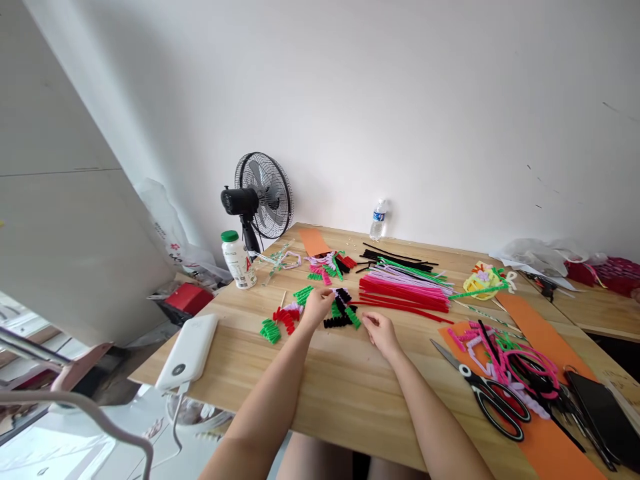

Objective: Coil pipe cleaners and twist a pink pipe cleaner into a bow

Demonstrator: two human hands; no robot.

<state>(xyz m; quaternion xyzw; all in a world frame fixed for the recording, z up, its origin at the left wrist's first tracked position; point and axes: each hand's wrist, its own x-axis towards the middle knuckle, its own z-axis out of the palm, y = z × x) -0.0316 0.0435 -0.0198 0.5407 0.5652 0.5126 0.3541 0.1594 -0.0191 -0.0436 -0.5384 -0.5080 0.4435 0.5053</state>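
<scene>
Reaching into the small heap of coiled fuzzy pipe-cleaner pieces in black, purple, red and green (pixel 336 308) at the middle of the pale wooden table (pixel 330 380), my left hand (pixel 316 308) curls its fingers over them; whether it pinches one I cannot tell. My right hand (pixel 381 332) rests just right of the heap, fingers loosely bent, holding nothing I can see. These coils look light, soft and springy, so I judge a gentle pinch at a coil's end suits best. Farther right lies the bundle of straight red and pink pipe cleaners (pixel 405 290); nearer right, black-handled scissors (pixel 487 393).
</scene>
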